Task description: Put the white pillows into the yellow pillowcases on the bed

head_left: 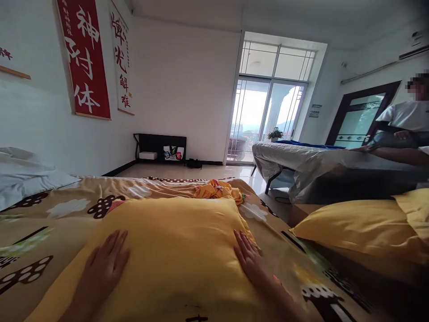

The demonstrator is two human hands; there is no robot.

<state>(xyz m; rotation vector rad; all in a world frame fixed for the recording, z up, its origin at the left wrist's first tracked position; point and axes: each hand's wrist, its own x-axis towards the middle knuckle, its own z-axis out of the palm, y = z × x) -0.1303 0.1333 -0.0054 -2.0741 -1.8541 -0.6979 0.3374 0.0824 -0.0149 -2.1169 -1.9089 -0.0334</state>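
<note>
A plump yellow pillow (177,250) lies in front of me on a patterned bedsheet (70,192). My left hand (105,264) rests on the pillow's left part, palm down with fingers stretched out. On the right edge of the pillow lies my right hand (250,257), also flat, its fingers extended and close together. Neither hand grips anything. Beyond the pillow's far edge sits a crumpled orange cloth (217,190). Small dark marks show on the pillow near the bottom of the view.
Another yellow pillow (355,223) lies at the right. White bedding (27,174) is bunched at the left. Behind, a table (288,154) under plastic sheeting stands near the glass door (251,116). A person (405,118) is at the far right. A low black shelf (152,143) stands against the wall.
</note>
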